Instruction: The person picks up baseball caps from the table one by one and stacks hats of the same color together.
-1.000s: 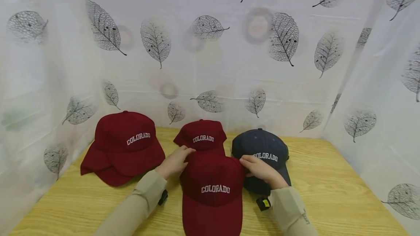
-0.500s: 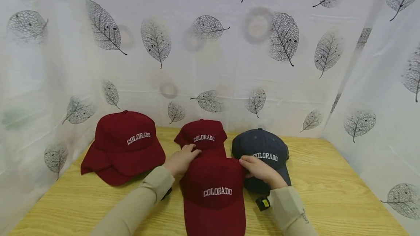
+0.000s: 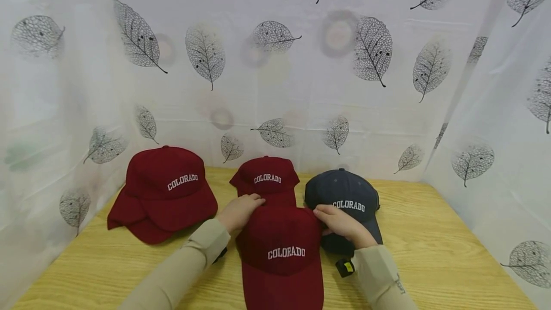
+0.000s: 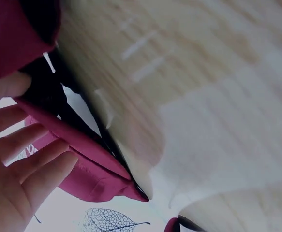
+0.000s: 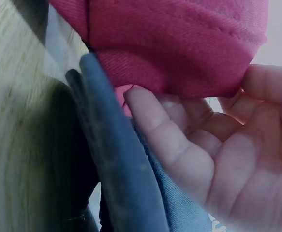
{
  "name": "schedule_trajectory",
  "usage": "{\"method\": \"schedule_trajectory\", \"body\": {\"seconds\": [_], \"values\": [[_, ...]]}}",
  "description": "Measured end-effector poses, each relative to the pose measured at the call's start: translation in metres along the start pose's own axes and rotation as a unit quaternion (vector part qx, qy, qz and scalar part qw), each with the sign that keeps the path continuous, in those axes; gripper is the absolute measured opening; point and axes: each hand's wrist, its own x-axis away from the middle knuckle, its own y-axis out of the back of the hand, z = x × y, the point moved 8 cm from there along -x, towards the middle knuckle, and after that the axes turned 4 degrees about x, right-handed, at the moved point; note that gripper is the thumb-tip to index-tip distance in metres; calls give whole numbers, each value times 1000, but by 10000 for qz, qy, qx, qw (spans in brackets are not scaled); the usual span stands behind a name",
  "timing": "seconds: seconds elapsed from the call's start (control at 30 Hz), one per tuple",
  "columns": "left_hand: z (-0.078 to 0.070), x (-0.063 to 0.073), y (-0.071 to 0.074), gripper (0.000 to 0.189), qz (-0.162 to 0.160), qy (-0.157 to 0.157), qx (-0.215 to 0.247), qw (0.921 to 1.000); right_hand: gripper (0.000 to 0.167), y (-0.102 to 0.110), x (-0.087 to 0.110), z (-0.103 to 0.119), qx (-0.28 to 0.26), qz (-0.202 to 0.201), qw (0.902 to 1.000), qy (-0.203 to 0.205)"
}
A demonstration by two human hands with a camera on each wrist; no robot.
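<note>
A red baseball cap (image 3: 284, 238) lettered COLORADO stands in front, its brim toward me. My right hand (image 3: 344, 224) grips its rear right edge; in the right wrist view the fingers (image 5: 170, 140) curl under the fabric and the thumb lies against its outside. My left hand (image 3: 241, 212) is at the cap's rear left. In the left wrist view its thumb is at the front cap's edge, while the other fingers (image 4: 46, 174) reach out fairly straight beside the brim of a second red cap (image 4: 97, 169). That second cap (image 3: 267, 176) stands behind, its brim partly hidden.
A navy COLORADO cap (image 3: 342, 190) stands at the right, partly behind my right hand. On the left, red caps (image 3: 165, 185) are stacked, one brim jutting from beneath. Leaf-printed white curtains (image 3: 275, 85) enclose the wooden table (image 3: 430, 252).
My left hand has moved right and its fingers now lie lower over the rear cap's brim. The front cap has shifted slightly right. My right hand has kept its grip in place.
</note>
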Motion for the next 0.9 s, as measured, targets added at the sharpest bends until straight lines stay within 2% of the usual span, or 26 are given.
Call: {"method": "schedule_trajectory", "body": {"seconds": [0.2, 0.33, 0.47, 0.63, 0.73, 0.9], "values": [[4, -1, 9, 31, -194, 168, -291, 9992, 27, -2, 0, -2, -71, 7, 10000, -12], [9, -4, 24, 29, -576, 446, -1, 9973, 27, -2, -1, -2, -97, -17, 9999, -22], [15, -5, 42, 21, -1191, 648, 101, 9907, 26, -3, -3, -3, -116, -59, 9999, -22], [18, 0, 61, 17, -1632, 818, 394, 9824, 25, -5, -5, -2, -137, -233, 9996, -66], [16, 4, 73, 16, -1924, 765, 656, 9761, 24, -5, -7, -3, -101, -445, 9988, -152], [12, 13, 95, 17, -2472, 753, 547, 9645, 24, 0, -13, -3, 54, -1039, 9937, -408]]}}
